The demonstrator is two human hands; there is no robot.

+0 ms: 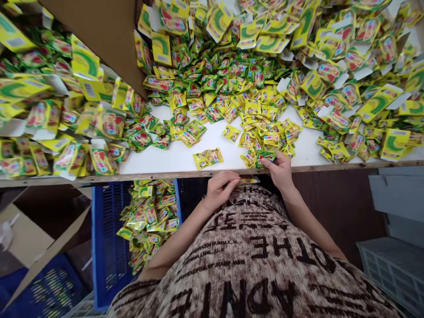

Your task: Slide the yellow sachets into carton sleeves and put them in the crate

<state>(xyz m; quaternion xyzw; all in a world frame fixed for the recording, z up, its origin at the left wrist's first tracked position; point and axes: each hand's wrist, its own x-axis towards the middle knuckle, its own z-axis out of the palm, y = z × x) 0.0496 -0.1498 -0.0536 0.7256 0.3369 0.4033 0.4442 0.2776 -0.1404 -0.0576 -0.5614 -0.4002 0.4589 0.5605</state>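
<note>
Right hand (281,171) pinches one green packet (266,156) by the tabletop's (175,160) front edge, beside yellow packets (248,159); a loose pinch could likely send it over that edge. Left hand (221,187) has curled fingers at the edge; can't tell if it grips anything. Counts: two hands, one joined yellow pair (208,157) lying apart, at least two blue crates (98,247); heaped packets (218,84) uncountable.

White-topped table (152,161), wooden front edge (331,168); below left, blue plastic crate (100,251) and open cardboard carton (35,232); right, grey plastic crate (392,265).
</note>
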